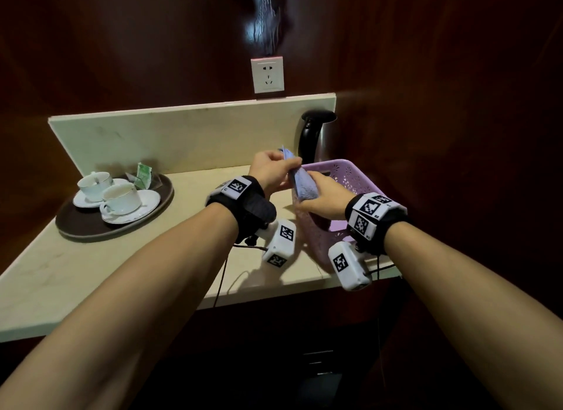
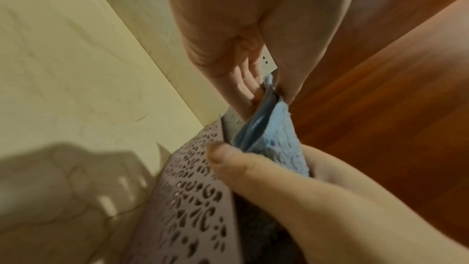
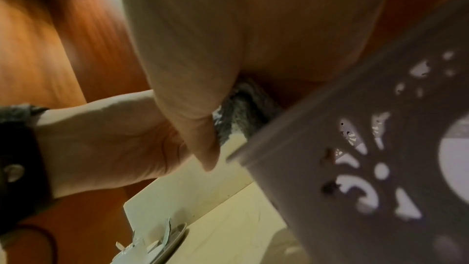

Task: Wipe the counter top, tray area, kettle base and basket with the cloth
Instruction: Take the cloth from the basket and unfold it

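Cream counter top (image 1: 91, 275), dark wood walls; left hand (image 1: 269, 171), right hand (image 1: 323, 193) both pinching cloth (image 1: 301, 185).

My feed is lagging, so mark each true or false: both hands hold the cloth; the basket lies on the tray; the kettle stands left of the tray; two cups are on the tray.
1. Both hands hold the cloth: true, left hand and right hand grip it.
2. The basket lies on the tray: false, it is on the counter.
3. The kettle stands left of the tray: false, right.
4. Two cups on the tray: true.
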`<action>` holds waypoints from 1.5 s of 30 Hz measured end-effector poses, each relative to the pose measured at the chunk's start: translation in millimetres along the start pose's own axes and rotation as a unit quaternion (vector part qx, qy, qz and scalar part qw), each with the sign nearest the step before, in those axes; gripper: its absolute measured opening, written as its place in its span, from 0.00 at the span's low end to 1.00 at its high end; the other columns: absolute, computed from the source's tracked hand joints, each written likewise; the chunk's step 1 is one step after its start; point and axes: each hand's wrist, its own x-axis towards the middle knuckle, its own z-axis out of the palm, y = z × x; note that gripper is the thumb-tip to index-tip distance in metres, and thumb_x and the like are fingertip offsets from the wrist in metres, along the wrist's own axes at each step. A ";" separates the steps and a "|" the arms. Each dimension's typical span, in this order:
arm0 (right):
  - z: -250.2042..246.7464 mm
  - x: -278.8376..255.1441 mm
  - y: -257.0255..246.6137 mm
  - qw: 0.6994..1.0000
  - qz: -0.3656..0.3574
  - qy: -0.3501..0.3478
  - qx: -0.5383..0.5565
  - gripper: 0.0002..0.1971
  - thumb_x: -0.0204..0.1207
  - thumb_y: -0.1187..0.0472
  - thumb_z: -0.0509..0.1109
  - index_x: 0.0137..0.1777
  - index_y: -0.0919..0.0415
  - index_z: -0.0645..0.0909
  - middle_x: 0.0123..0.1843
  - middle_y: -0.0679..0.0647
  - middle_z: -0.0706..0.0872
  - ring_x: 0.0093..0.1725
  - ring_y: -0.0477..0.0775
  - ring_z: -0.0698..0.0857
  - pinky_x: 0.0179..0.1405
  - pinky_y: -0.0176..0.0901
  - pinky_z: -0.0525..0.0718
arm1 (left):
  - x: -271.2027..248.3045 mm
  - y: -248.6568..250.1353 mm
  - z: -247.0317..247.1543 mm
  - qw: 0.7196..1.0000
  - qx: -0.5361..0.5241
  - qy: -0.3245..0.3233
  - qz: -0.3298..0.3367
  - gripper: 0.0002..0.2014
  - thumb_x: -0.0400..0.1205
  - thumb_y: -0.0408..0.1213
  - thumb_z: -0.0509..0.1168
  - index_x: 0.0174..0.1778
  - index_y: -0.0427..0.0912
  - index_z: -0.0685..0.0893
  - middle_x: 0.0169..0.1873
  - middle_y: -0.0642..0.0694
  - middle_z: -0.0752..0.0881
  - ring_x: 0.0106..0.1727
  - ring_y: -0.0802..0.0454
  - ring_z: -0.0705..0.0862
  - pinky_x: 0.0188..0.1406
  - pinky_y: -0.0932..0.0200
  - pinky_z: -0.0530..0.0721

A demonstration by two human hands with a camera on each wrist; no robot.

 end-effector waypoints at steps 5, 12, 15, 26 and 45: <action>-17.0 -7.2 -6.6 0.995 -0.003 0.095 -0.015 0.23 0.66 0.57 0.69 0.64 0.54 0.82 0.53 0.56 0.90 0.52 0.59 0.88 0.50 0.49 0.86 | 3.1 20.0 -2.3 0.998 -0.051 0.036 0.014 0.09 0.78 0.28 0.72 0.46 0.36 0.77 0.38 0.38 0.86 0.35 0.49 0.87 0.36 0.54 0.92; -26.8 0.8 -33.9 0.974 -0.019 0.217 0.055 0.19 0.76 0.64 0.62 0.62 0.49 0.86 0.57 0.56 0.91 0.61 0.62 0.85 0.59 0.50 0.84 | 6.4 45.3 -29.2 0.995 -0.090 0.048 0.024 0.13 0.80 0.28 0.71 0.58 0.27 0.80 0.43 0.33 0.88 0.27 0.52 0.89 0.27 0.58 0.90; -23.0 6.7 -52.2 0.968 -0.022 0.240 0.066 0.16 0.77 0.64 0.62 0.59 0.54 0.87 0.54 0.58 0.90 0.57 0.63 0.84 0.50 0.43 0.79 | 1.3 54.6 -47.6 0.995 -0.093 0.027 0.012 0.15 0.80 0.31 0.70 0.61 0.28 0.81 0.46 0.34 0.90 0.32 0.48 0.89 0.32 0.58 0.91; 44.9 33.4 -147.2 0.962 -0.076 0.175 0.196 0.17 0.77 0.71 0.62 0.59 0.60 0.88 0.57 0.55 0.90 0.58 0.52 0.85 0.59 0.39 0.83 | -24.1 35.1 -173.2 0.998 -0.047 0.026 0.017 0.14 0.81 0.28 0.69 0.62 0.43 0.81 0.44 0.46 0.88 0.43 0.53 0.87 0.38 0.61 0.90; 228.7 36.3 -273.9 0.964 0.005 0.044 0.264 0.13 0.78 0.61 0.67 0.45 0.71 0.87 0.41 0.55 0.82 0.43 0.48 0.78 0.43 0.41 0.75 | -125.1 -43.7 -377.1 0.985 -0.031 0.128 -0.113 0.11 0.79 0.40 0.73 0.52 0.36 0.87 0.40 0.46 0.92 0.36 0.55 0.88 0.24 0.68 0.83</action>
